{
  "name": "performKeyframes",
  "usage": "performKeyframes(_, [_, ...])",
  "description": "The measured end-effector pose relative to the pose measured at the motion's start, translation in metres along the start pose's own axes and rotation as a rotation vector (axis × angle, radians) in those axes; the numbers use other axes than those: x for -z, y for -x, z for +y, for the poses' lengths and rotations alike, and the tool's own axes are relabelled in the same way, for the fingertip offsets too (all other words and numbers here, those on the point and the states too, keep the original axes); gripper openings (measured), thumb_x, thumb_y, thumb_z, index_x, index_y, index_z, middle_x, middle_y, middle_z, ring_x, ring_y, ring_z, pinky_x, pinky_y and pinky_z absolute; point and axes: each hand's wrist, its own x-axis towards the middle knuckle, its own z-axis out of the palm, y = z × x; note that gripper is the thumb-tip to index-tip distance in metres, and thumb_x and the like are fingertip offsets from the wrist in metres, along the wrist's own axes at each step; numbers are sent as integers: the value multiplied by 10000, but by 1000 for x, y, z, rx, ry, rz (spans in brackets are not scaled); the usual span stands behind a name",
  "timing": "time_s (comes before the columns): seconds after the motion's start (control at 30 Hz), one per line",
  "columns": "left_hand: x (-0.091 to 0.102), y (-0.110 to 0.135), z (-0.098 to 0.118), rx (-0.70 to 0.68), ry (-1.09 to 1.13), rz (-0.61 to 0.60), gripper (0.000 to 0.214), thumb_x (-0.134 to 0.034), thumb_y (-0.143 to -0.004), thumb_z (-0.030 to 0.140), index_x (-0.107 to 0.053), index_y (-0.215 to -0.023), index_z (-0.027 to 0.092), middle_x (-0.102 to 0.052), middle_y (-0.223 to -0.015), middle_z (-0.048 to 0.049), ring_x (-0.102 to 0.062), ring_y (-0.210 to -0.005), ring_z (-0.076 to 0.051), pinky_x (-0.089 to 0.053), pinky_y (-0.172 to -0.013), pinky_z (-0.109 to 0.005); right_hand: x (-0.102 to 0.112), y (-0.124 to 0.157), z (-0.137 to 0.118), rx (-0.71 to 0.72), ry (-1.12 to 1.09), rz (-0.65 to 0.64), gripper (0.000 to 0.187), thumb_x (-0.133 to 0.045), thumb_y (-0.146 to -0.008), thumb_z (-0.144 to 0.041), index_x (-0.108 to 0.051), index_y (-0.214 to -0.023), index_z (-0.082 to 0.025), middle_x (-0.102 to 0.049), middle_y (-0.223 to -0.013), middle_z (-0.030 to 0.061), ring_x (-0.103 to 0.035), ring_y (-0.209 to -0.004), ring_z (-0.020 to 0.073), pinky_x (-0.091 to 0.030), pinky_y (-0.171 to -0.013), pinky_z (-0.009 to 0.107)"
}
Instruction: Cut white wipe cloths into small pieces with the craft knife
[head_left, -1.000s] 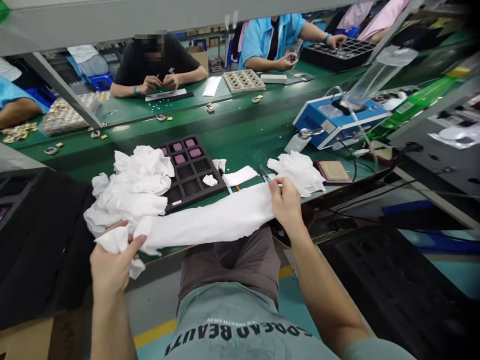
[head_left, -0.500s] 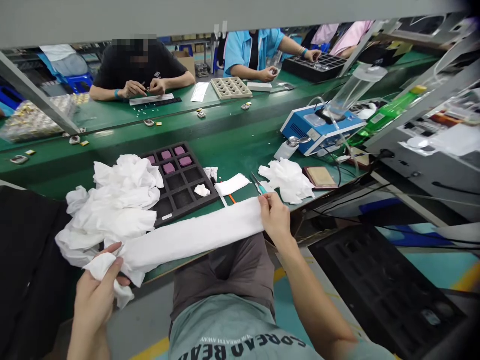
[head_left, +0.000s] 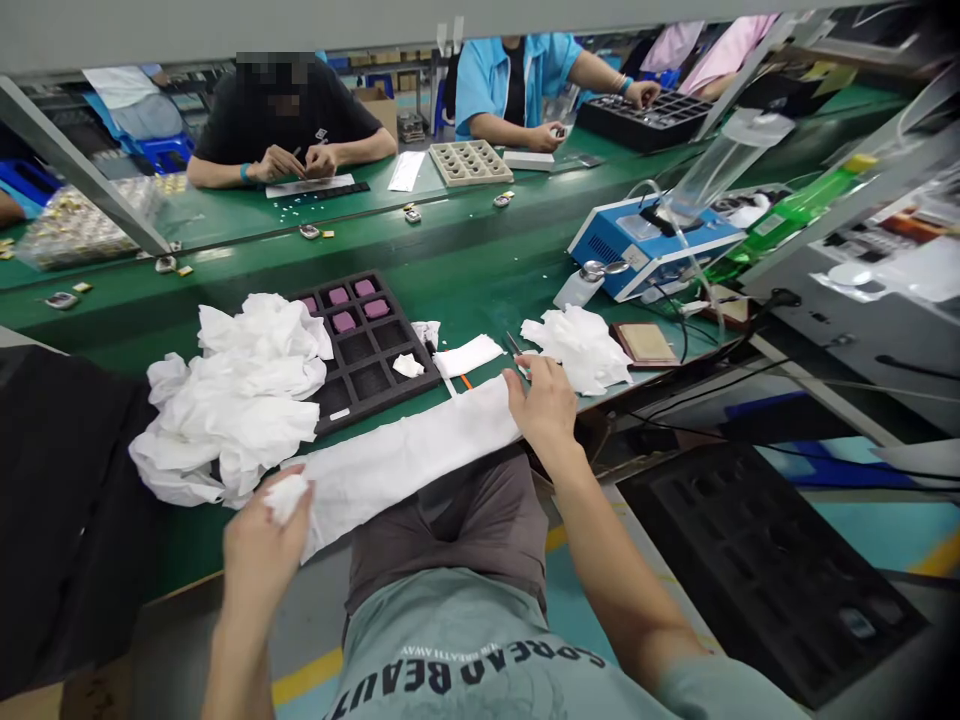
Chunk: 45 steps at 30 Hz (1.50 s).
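The left hand was clenched on the bunched end of a long white cloth strip, while the right hand pinched the opposite end — the strip stretched flat along the near edge of the green workbench. Just beyond it lay a heap of crumpled white cloths and a black compartment tray holding purple blocks — a blue machine stood farther right.

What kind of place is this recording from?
Likely a factory assembly line: long green benches with several seated workers, compartment trays of small parts, and a blue bench machine.
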Motion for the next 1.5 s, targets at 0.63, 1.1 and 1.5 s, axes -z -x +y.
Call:
performKeyframes(0.63, [-24,-15,14,-195,-592,-299,439,-395,-1018,298,-611,-1383,185,-630,-1099,-130,-624,-762,-208,-376,-554,-298,26,3,22,-185,-557,-251,335,-481,-928,-506,-607,-888,-199,-528,-578,-23,-462,-508,150,-331,-505,268])
performKeyframes(1.1, [-9,-27,19,-40,-457,-358,506,-372,-1008,444,-594,-1386,192,-644,-1261,-148,-659,-999,-322,-425,-665,-349,26,14,36,-179,118,-210,200,-575,-944,-326,-677,-1051,-191,-735,-960,91,-664,-872,247,-401,-707,311])
performKeyframes(1.5, [-36,-6,94,540,1483,-344,444,-631,-882,498,-691,-1165,160,-726,-1119,-114,-653,-1099,-249,-534,-908,-364,12,99,-106,295,-765,-430,188,-634,-887,-401,-656,-951,-227,-718,-924,66,-656,-823,209,-516,-727,330])
